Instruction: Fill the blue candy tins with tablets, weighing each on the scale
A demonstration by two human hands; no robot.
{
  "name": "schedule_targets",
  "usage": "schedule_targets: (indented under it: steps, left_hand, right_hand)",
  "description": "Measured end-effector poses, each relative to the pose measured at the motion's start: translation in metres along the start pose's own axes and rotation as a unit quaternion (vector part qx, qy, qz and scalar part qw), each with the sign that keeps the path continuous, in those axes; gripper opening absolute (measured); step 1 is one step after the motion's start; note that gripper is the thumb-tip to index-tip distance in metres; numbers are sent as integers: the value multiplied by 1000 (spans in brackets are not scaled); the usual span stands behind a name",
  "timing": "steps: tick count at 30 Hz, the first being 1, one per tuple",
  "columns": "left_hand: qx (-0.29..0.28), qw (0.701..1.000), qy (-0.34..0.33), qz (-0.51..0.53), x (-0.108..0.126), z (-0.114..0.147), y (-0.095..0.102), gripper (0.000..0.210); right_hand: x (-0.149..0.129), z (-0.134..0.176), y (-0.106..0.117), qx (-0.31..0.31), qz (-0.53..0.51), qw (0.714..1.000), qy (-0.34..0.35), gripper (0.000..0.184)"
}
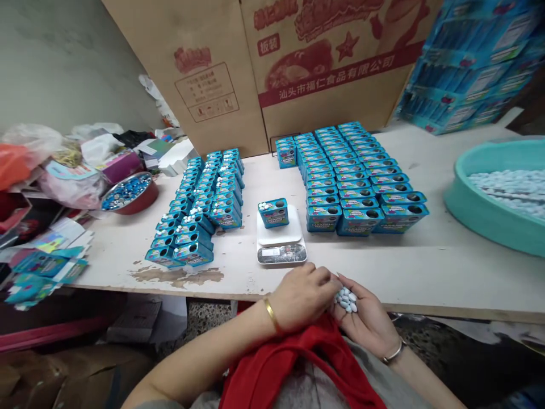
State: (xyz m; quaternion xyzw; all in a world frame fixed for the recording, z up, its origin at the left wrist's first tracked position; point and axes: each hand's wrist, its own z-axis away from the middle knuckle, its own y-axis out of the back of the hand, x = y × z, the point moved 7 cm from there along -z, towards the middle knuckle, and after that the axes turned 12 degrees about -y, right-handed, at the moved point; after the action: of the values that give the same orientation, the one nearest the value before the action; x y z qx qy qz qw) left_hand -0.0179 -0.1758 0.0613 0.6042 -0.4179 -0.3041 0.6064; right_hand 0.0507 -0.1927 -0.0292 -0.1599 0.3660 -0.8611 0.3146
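Candies (pixel 347 301) lie in your right hand (pixel 369 319), grip apart and cupped, by the surface's (pixel 417 272) front edge; I can't tell whether your left hand (pixel 303 294) pinches any.

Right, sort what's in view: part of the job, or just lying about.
In the job: pale pieces in the right hand; scale with blue box; smaller box group; larger box group; teal basin.

Apparently lying about: plastic bags; purple box.
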Motion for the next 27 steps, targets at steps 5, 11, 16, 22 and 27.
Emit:
schedule_targets:
  steps: [5, 11, 16, 22, 27]
  left_hand:
    - [5, 999, 10, -46, 16, -1, -21, 18]
    - [44, 997, 52, -35, 9, 7, -18, 10]
    - [45, 994, 92, 39, -6, 20, -15, 12]
    - [257, 949, 126, 132, -62, 53, 28, 23]
    - [258, 937, 164, 169, -93, 50, 52, 25]
  right_hand:
    - [7, 0, 2, 12, -9, 1000, 1, 37]
    - [19, -6, -8, 14, -22, 999, -35, 34]
    - [22, -24, -15, -20, -28, 998, -48, 32]
    - [10, -35, -35, -33, 41, 998, -34, 24]
    - [-4, -37, -75, -77, 54, 994, -50, 26]
